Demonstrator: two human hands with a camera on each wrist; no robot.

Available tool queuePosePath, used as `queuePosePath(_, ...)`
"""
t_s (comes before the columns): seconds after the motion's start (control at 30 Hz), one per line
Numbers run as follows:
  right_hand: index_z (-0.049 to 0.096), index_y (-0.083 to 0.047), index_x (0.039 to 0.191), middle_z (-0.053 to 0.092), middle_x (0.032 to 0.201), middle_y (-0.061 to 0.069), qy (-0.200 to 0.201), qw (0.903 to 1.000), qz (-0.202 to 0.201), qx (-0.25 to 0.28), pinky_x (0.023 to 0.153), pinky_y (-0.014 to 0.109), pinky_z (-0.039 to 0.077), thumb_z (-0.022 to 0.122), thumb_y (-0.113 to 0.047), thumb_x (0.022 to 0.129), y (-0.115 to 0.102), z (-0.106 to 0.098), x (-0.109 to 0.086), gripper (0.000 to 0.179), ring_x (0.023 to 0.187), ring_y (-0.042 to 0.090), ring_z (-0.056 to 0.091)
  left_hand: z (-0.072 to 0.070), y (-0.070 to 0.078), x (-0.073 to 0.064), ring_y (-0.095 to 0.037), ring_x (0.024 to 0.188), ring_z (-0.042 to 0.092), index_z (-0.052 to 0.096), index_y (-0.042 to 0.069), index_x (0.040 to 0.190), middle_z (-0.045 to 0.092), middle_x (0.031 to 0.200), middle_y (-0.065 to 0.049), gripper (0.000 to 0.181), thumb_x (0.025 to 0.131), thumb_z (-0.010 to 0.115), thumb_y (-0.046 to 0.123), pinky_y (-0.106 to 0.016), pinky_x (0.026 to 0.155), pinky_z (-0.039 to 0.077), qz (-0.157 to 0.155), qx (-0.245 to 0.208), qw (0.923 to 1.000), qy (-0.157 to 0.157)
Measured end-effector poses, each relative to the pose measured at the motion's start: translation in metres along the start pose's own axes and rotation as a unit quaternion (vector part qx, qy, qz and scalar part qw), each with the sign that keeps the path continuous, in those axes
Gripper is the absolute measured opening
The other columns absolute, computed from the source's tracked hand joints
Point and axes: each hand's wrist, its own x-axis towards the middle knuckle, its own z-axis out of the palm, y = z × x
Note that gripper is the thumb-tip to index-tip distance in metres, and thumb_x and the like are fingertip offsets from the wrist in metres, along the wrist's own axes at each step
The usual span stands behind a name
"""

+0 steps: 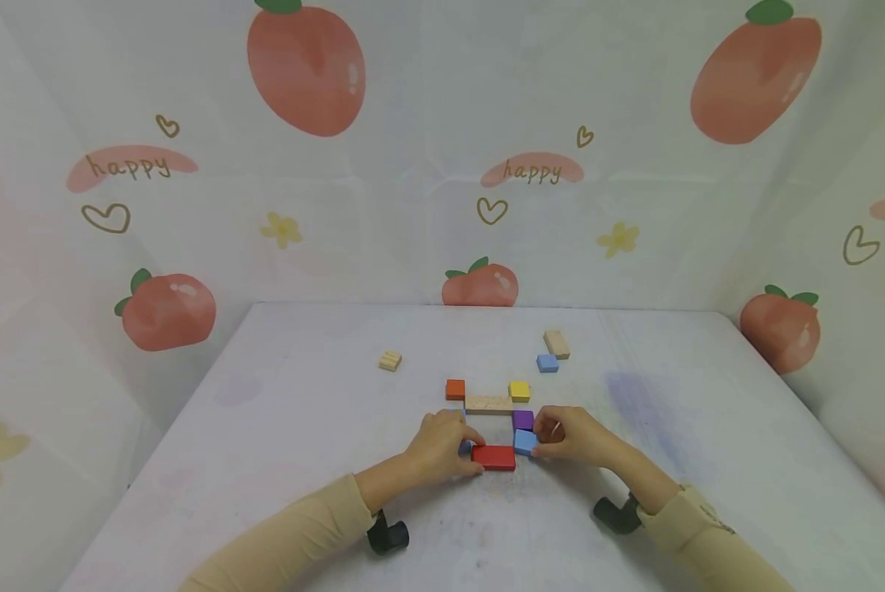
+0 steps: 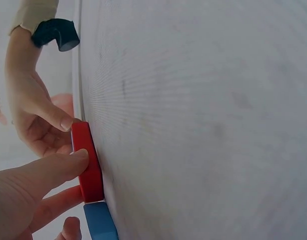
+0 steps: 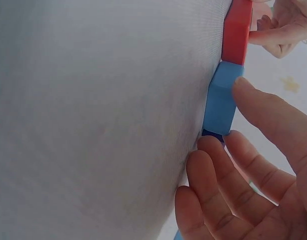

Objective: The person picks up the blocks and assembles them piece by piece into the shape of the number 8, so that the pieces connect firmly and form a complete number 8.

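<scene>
In the head view my left hand (image 1: 442,448) pinches a red rectangular block (image 1: 494,458) at its left end, the thumb on the near side. The left wrist view shows that thumb pressed against the red block (image 2: 87,172), a blue block (image 2: 101,220) beside it. My right hand (image 1: 579,436) holds another blue block (image 1: 525,442) between thumb and fingers, at the right end of the red one. A purple block (image 1: 523,420) lies just behind it. Blue shows partly hidden behind the left fingers. A plain wooden bar (image 1: 488,404) forms the far side of this outline.
An orange-red block (image 1: 455,390) and a yellow block (image 1: 520,391) sit at the wooden bar's far corners. Farther back lie a ridged wooden block (image 1: 390,360), a blue block (image 1: 548,363) and a plain wooden block (image 1: 557,344). A printed cloth hangs behind the white table (image 1: 302,395).
</scene>
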Motion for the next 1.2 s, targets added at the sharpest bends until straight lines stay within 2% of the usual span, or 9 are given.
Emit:
queuePosePath(0.3,0.057,-0.008,0.090,0.060,0.083,-0.001,0.002,1.0000,0.002,0.002,0.068,0.021,0.049,0.075,-0.020,0.077,-0.002,0.000,-0.001,0.026,0.075,0.011,0.054,0.000,0.000,0.000,-0.006,0.072,0.039,0.075,0.021,0.097,0.053,0.073,0.005,0.029,0.072,0.079,0.035,-0.023,0.064,0.026,-0.001,0.002,1.0000,0.001)
queuePosePath(0.77,0.057,-0.008,0.088,0.059,0.080,-0.002,0.006,0.9996,-0.024,-0.014,0.065,0.017,0.046,0.075,-0.021,0.077,0.000,0.001,-0.001,0.025,0.071,0.007,0.053,0.000,0.000,-0.002,-0.007,0.071,0.039,0.075,0.019,0.096,0.052,0.072,0.004,0.029,0.071,0.079,0.033,-0.024,0.064,0.024,0.004,-0.004,0.9999,0.010)
queuePosePath(0.9,0.057,-0.008,0.088,0.059,0.080,-0.002,0.006,0.9996,-0.023,-0.014,0.065,0.017,0.046,0.075,-0.021,0.077,0.000,0.001,-0.001,0.025,0.072,0.008,0.053,-0.001,0.001,-0.002,-0.007,0.074,0.041,0.073,0.019,0.100,0.054,0.075,0.004,0.033,0.071,0.079,0.035,-0.023,0.066,0.026,0.001,-0.006,1.0000,0.007)
queuePosePath(1.03,0.057,-0.008,0.088,0.059,0.080,-0.002,0.005,0.9997,-0.021,-0.015,0.065,0.017,0.046,0.075,-0.021,0.077,0.000,0.000,-0.001,0.025,0.072,0.009,0.052,-0.006,-0.002,-0.003,-0.007,0.075,0.045,0.071,0.018,0.106,0.056,0.080,0.003,0.040,0.072,0.078,0.037,-0.023,0.069,0.030,-0.008,-0.026,0.9996,0.004)
queuePosePath(1.2,0.057,-0.008,0.089,0.059,0.081,-0.001,0.004,0.9995,-0.025,-0.019,0.066,0.018,0.046,0.075,-0.021,0.078,-0.001,0.000,0.000,0.025,0.073,0.009,0.052,-0.015,-0.011,-0.005,-0.010,0.077,0.052,0.071,0.012,0.103,0.059,0.086,-0.001,0.036,0.074,0.078,0.032,-0.019,0.067,0.040,-0.021,-0.075,0.9969,0.008)
